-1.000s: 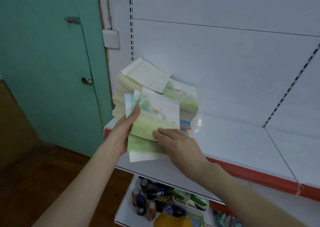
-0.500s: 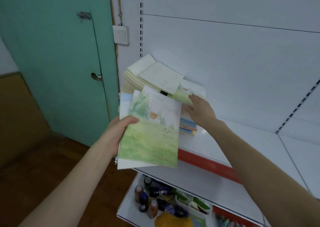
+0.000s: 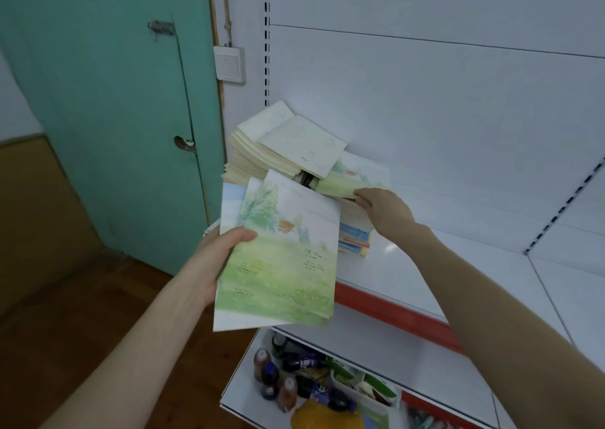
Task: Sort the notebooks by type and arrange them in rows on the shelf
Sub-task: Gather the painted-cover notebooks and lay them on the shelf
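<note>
Here the left hand (image 3: 216, 258) grips a fan of notebooks (image 3: 284, 265) (three covers show, the front one a watercolour meadow with trees and a small orange-roofed house). Its thumb is pressed across the front cover, and its other fingers are hidden behind. The fan is held in the air just in front of the heap of notebooks (image 3: 271, 153), lower than it, and its top edge overlaps the heap's near side.

The right hand (image 3: 383, 209) reaches to the right side of the heap. Its fingers are curled round the near edge of a meadow-cover notebook (image 3: 357, 180) that lies in the heap, and that edge is raised a little off the books beneath. The thumb cannot be seen.

The heap is untidy. Cream-covered notebooks are piled askew on its left and top, and the uppermost one juts over the meadow-cover notebook. Blue and orange spines (too blurred to read) show at its lower right.

The white shelf (image 3: 458, 265) lies under the heap and runs away to its right. The shelf's red front strip (image 3: 393, 310) is in front of the heap and below it. A teal door (image 3: 114, 117) stands to the left of the heap, and a wall switch (image 3: 229, 64) is above it, slightly left. Well below the heap, small bottles (image 3: 271, 376) crowd a lower shelf.
</note>
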Demonstrator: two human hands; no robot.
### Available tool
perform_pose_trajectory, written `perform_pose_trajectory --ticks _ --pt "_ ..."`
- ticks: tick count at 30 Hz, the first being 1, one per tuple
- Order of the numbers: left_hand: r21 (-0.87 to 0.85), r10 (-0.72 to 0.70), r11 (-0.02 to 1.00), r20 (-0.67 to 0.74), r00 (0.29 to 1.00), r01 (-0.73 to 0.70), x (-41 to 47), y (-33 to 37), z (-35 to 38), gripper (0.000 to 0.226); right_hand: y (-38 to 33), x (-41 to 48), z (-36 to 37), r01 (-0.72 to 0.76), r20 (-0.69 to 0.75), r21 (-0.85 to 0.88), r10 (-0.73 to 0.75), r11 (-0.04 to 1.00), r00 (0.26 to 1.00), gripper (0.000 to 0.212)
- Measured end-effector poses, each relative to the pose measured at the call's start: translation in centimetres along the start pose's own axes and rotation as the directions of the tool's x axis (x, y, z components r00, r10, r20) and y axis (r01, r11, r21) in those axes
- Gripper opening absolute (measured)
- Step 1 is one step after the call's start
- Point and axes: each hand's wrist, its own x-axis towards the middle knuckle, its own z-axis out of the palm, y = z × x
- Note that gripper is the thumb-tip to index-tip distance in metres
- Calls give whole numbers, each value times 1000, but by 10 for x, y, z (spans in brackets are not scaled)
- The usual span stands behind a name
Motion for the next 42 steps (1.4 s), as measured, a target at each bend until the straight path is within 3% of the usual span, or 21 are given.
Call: perform_pose_trajectory --ticks 7,12,14,18,22,25,27,30,32,33,35,37,40,42 --pt "-23 -26 999 37 999 27 -6 -10 9 22 20 -19 -2 -39 -56 32 41 999 998 36" --pt "-61 -37 997 47 998 40 -14 -20 11 29 11 -37 -10 1 -258 377 104 926 960 33" --pt "-90 -35 995 53 998 40 -18 -23 11 30 0 -53 -13 9 -312 435 141 900 940 31" --pt "-183 -17 982 100 995 35 -25 -24 17 31 -26 -110 -9 74 -275 319 18 945 961 32" --pt "-223 42 975 229 973 10 -33 -25 20 33 -49 -163 13 144 -91 75 -137 987 986 38" --pt "-209 48 978 315 948 20 -41 -28 13 43 -68 -196 20 182 -75 118 -174 976 982 49" --pt "-172 31 985 335 942 29 -46 -33 6 38 -77 -214 22 191 -102 106 -180 976 978 50" --pt "-118 -2 992 323 946 42 -54 -45 2 23 -89 -243 18 66 -94 306 -39 950 995 36" --pt "-85 -14 995 355 935 47 -62 -52 9 21 -87 -259 13 -120 -124 459 197 880 972 35" --pt "-67 -25 996 390 920 56 -67 -57 15 22 -82 -265 10 -197 -184 506 328 840 926 36" --pt "-43 -68 994 470 880 100 -79 -64 29 25 -66 -276 4 -325 -264 590 557 739 787 34" --pt "-18 -113 989 547 830 147 -89 -69 49 27 -50 -286 -8 -422 -212 682 714 597 667 31" --pt "16 -147 984 643 752 179 -103 -78 86 32 -25 -306 -23 -364 32 904 814 224 580 24" --pt "36 -146 985 694 705 169 -113 -87 118 39 1 -324 -31 -298 74 949 841 107 536 25"
